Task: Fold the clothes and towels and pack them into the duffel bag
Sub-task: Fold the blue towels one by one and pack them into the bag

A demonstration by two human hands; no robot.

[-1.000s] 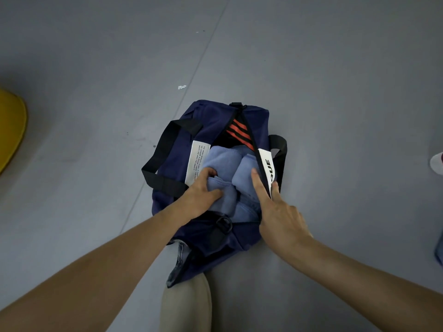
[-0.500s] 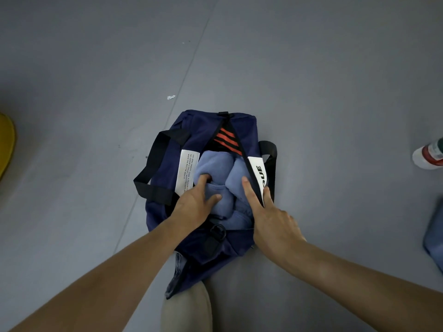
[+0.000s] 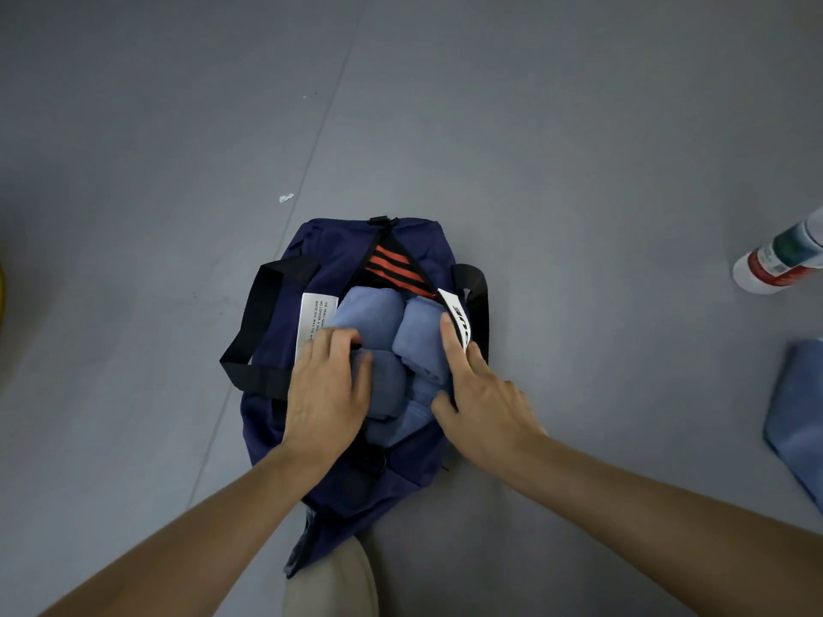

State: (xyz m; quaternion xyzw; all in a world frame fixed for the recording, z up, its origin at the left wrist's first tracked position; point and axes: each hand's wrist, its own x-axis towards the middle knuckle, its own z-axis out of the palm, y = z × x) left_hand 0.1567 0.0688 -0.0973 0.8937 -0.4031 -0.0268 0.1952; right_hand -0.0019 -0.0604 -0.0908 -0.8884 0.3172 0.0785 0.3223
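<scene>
The navy duffel bag (image 3: 276, 411) lies open on the grey floor, straight in front of me. Rolled blue towels (image 3: 418, 340) fill its mouth, and a black garment with orange stripes (image 3: 392, 270) shows behind them. My left hand (image 3: 327, 389) lies over the near-left towel and presses it down, its fingertips dipping into the gap between the rolls. My right hand (image 3: 483, 394) rests at the bag's right rim. Its index finger runs straight along the inside of the rim by a white label (image 3: 458, 320), and its thumb touches a towel.
A folded blue cloth (image 3: 797, 420) lies on the floor at the right edge. A plastic bottle (image 3: 779, 258) lies on its side at the upper right. A paper scrap (image 3: 286, 198) sits beyond the bag. My beige-trousered knee (image 3: 332, 581) is at the bottom.
My left hand has flattened over the near-left towel after pinching it. My right hand has shifted along the bag's right rim. The view has shifted, bringing the bottle and folded cloth into sight.
</scene>
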